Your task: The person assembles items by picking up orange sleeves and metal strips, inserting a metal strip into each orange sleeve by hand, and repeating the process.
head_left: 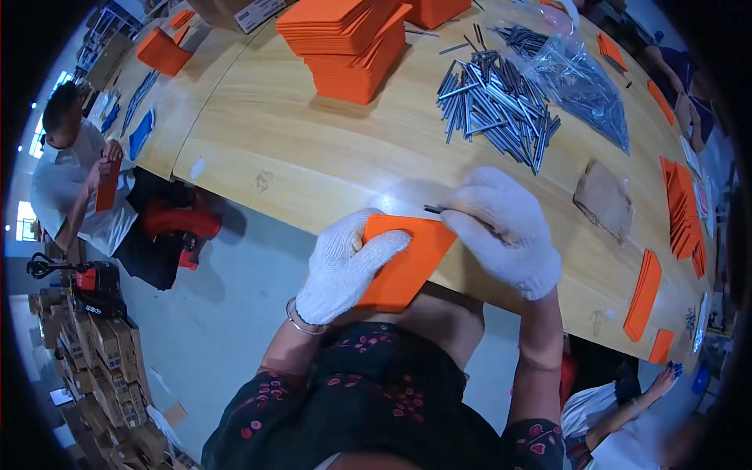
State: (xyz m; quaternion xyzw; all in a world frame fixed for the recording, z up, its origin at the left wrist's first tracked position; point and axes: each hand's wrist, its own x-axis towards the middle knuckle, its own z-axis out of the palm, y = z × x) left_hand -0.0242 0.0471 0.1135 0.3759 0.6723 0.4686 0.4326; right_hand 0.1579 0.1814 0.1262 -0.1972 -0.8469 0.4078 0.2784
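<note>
My left hand (345, 266), in a white knit glove, grips a flat orange panel (411, 262) by its left side, thumb across its face. The panel is held at the table's near edge, above my lap. My gloved right hand (501, 227) is closed at the panel's upper right corner. Between its fingertips a short dark metal rod (432, 209) sticks out toward the panel's top edge. Whether the rod touches the panel I cannot tell. Beyond my hands lies a heap of similar metal rods (497, 106).
Tall stacks of orange panels (345, 63) stand at the back. A clear plastic bag (580, 78) of rods lies beside the heap. To the right are a brown piece (603, 200) and more orange panels (644, 294). A person (78, 172) sits at left; others work at right.
</note>
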